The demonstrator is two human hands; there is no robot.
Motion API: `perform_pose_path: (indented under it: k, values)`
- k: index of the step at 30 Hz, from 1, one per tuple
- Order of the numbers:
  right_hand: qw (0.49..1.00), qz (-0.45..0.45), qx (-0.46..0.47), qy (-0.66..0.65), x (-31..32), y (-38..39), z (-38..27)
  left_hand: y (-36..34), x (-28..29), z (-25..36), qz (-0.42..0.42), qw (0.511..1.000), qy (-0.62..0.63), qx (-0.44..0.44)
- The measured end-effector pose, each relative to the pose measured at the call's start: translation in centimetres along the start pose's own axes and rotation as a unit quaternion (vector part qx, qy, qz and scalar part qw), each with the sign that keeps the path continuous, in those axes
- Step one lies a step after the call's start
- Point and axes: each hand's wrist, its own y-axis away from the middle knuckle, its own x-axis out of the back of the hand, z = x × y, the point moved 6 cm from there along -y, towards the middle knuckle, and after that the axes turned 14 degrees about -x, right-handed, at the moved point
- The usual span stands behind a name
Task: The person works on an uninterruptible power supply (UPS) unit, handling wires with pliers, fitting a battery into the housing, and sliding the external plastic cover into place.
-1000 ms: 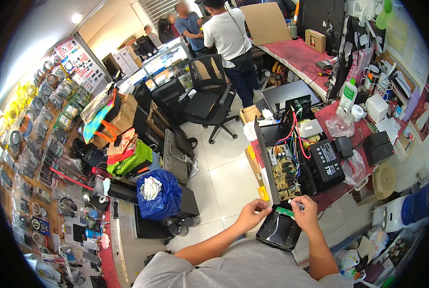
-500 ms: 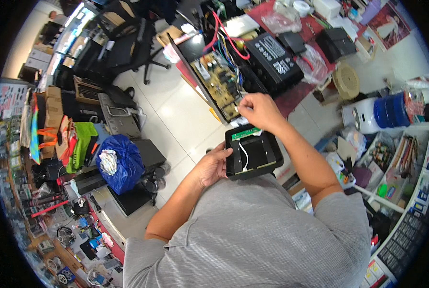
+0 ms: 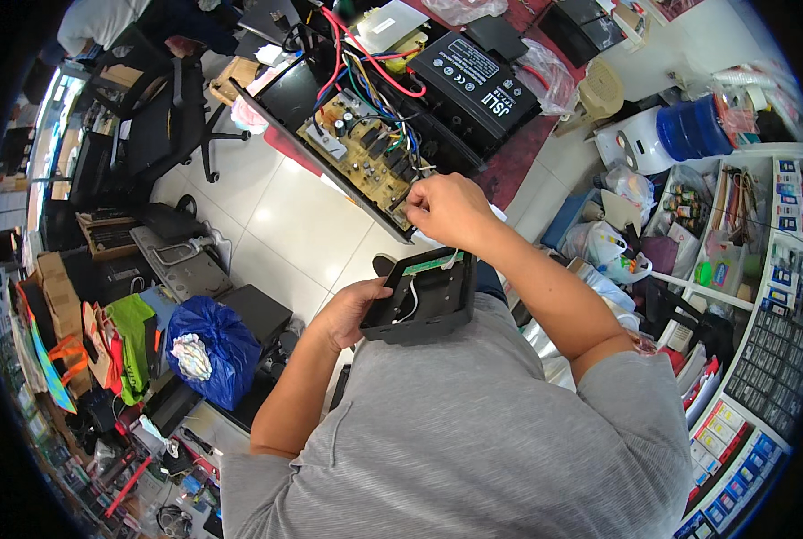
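Observation:
My left hand (image 3: 352, 310) grips a black plastic cover (image 3: 419, 305) by its left side, its hollow inside facing up. A small green circuit board (image 3: 428, 263) lines the cover's far edge, and a white cable (image 3: 412, 296) curves down inside it. Beyond it, my right hand (image 3: 446, 207) pinches at the near end of a tan circuit board (image 3: 370, 144); the fingers hide what is between them. That board, full of components, sits in an open black metal case (image 3: 285, 99). Coloured wires (image 3: 410, 144) run along the board, and a black battery (image 3: 478, 85) lies to its right.
Red cables (image 3: 337, 54) loop over the case, which rests on a dark red table covering (image 3: 518, 157). At left are an office chair (image 3: 163, 126) and a blue plastic bag (image 3: 213, 337). Shelves with packages (image 3: 761, 296) stand at right. A person (image 3: 105, 22) is at far upper left.
The view has shifted, moving most things leftward. My left hand has tilted the cover. My right fingers are closer to the board's near end, and a person has come into view.

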Motion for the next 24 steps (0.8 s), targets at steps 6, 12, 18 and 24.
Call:
perform_pose_path:
  k: [6,12,18,24]
  values:
    - [0.995,0.041,0.003,-0.09,-0.7,1.4,1.3,-1.8,2.6,0.5,-0.012,0.988,-0.149,0.026]
    - [0.99,0.0,-0.008,-0.141,-0.8,1.5,0.9,-3.4,1.7,3.9,-0.056,0.931,-0.311,-0.182]
    - [0.994,0.028,0.036,-0.099,-0.6,1.1,0.3,-4.9,1.0,5.4,-0.154,0.958,-0.145,-0.192]
    - [0.999,0.001,0.035,-0.023,-0.7,0.8,-0.2,-5.7,1.7,5.9,-0.229,0.946,-0.129,-0.191]
